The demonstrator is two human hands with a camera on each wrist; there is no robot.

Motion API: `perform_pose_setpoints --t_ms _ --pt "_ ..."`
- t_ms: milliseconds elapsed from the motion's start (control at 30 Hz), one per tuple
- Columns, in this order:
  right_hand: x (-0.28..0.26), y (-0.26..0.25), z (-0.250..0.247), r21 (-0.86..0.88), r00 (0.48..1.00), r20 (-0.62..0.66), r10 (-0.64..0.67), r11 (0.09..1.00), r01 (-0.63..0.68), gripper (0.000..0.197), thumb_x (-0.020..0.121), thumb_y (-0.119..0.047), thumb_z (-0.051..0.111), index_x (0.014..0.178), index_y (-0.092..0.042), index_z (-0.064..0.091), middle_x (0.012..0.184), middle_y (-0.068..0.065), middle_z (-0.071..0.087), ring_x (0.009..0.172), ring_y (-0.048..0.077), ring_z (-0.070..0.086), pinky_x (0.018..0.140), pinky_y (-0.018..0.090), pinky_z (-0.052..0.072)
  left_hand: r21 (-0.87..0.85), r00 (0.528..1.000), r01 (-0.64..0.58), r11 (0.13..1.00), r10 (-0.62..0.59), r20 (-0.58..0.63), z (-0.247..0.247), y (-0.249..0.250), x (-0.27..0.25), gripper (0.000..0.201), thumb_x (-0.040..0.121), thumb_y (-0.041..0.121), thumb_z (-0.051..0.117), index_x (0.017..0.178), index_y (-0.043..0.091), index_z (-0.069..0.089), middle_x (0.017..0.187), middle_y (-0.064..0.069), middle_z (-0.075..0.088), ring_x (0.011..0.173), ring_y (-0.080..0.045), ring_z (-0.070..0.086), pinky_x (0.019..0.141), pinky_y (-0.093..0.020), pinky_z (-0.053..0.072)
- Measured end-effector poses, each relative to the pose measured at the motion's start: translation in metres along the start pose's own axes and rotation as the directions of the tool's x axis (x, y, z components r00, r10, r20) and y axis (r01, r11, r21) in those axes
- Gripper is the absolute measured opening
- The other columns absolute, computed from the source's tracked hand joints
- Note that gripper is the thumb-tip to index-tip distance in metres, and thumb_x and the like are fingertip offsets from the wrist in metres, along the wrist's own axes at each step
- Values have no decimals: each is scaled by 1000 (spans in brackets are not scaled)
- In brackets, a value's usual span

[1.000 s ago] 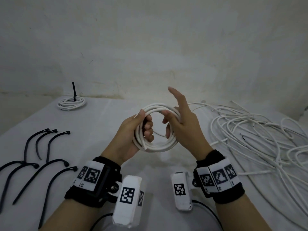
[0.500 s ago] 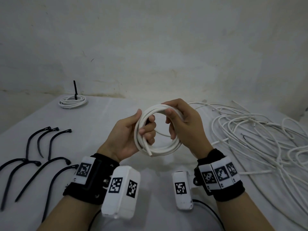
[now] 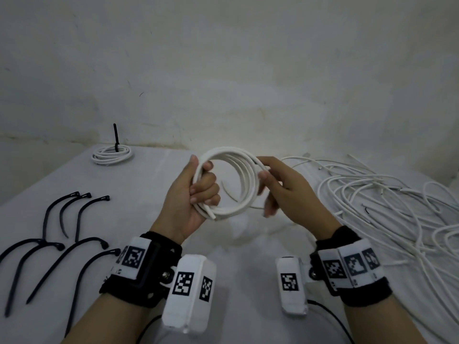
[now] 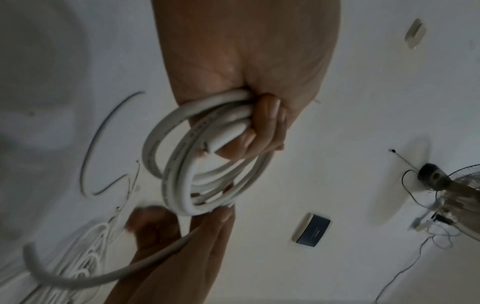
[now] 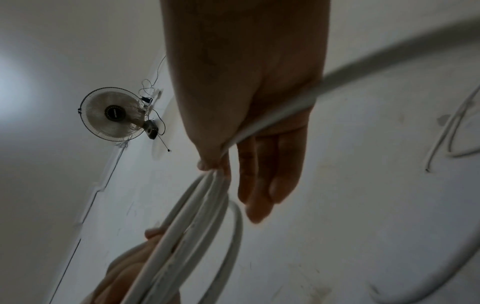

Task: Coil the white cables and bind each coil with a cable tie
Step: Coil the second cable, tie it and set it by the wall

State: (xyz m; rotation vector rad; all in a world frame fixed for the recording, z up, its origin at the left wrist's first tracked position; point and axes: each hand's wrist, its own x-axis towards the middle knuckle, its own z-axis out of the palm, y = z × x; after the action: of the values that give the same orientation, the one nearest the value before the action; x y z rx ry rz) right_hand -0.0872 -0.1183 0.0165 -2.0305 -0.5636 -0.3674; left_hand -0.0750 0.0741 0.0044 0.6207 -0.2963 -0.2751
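While the left hand (image 3: 191,197) wraps its curled fingers round the white coil (image 3: 231,184), held up above the worktop (image 3: 154,184), the right hand (image 3: 285,192) pinches the coil's far rim, other fingers loosely extended. Loose cables (image 3: 387,202) sprawl right; black ties (image 3: 62,234) lie left; a bound coil (image 3: 111,155) sits at the far edge.

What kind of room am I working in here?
Probably a bare indoor workroom, not a proper workshop: a white-covered table against a stained plaster wall, and a wall-mounted fan with loose wiring.
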Motion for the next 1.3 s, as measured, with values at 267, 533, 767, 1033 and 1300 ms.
perform_pose_setpoints --t_ms 267,533,767,1033,1300 --pt "-18 20 -50 -286 995 100 -24 957 52 31 98 -8 43 108 -37 48 72 -8 54 56 9 50 57 19 41 -52 994 -83 995 80 -73 -12 5 4 41 98 42 30 71 17 49 35 8 27 27 -4 26 36 -13 26" --pt "-36 16 -61 -600 917 390 88 780 180 52 96 -6 46 130 -46 45 85 -20 48 80 -8 49 69 10 38 -99 990 -91 991 79 -116 -13 5 5 45 99 47 26 72 18 48 35 7 27 27 -5 27 37 -12 28" --pt "-39 5 -66 -714 938 344 31 658 240 43 94 -25 54 132 -43 46 79 -15 40 64 6 46 59 20 38 -127 974 -169 977 146 -171 -13 9 6 47 99 49 25 71 18 47 38 9 27 30 -6 26 39 -12 29" --pt "-47 -27 -36 -707 817 522 -246 411 575 41 67 -7 82 98 -32 72 74 -7 46 56 5 27 64 25 33 69 978 -58 996 71 -197 -5 -5 6 44 97 51 28 75 17 45 41 10 26 32 -4 25 40 -15 35" --pt "-34 -66 -1 -443 747 628 -217 689 573 23 89 -23 50 100 -23 71 106 -11 54 90 5 54 77 29 38 412 998 61 909 -47 -44 15 -20 -10 25 88 37 45 80 14 43 44 6 32 36 -5 33 39 -15 36"
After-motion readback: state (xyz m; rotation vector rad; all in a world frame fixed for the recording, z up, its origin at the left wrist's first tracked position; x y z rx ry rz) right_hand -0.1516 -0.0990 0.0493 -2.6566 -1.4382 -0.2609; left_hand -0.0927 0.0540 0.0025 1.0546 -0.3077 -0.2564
